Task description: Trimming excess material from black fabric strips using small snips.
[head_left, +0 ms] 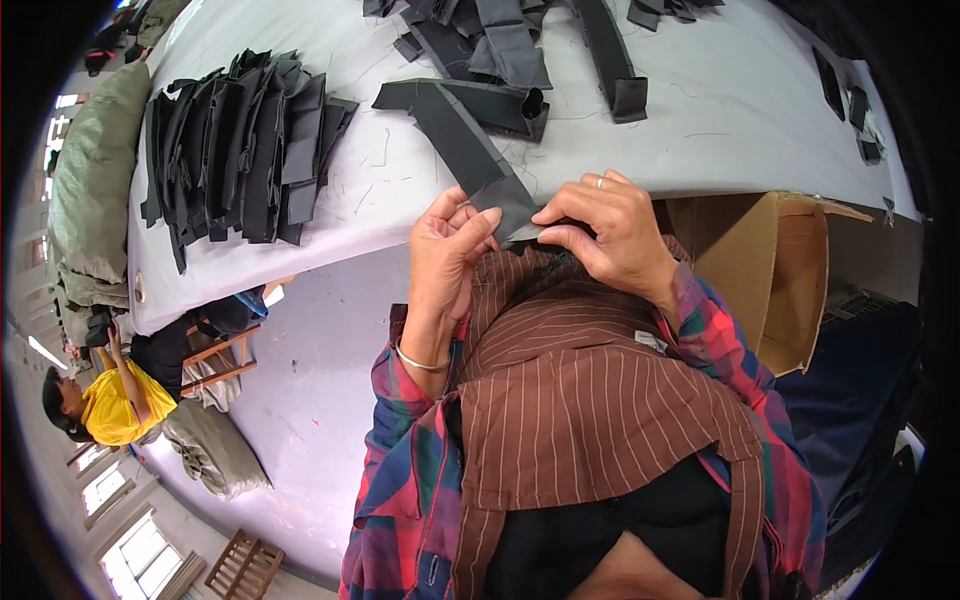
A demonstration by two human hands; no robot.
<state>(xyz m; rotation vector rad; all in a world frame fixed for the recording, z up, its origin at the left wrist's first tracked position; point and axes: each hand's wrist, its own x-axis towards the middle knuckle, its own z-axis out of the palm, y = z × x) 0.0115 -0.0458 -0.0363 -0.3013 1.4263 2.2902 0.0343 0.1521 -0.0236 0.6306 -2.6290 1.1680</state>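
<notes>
A long dark grey fabric strip runs from the table down to the near edge, where both my hands have its end. My left hand pinches the strip's left side between thumb and fingers. On the other side, the thumb and fingertips of my right hand close on the corner of that same end. Just beyond lies another folded dark strip, partly under the held one. To the left, a row of stacked dark fabric strips stands packed together on the table.
The white table is scattered with loose threads, and more dark strips are heaped at its far side. An open cardboard box is below the table edge at right. Full sacks and a person in yellow are at left.
</notes>
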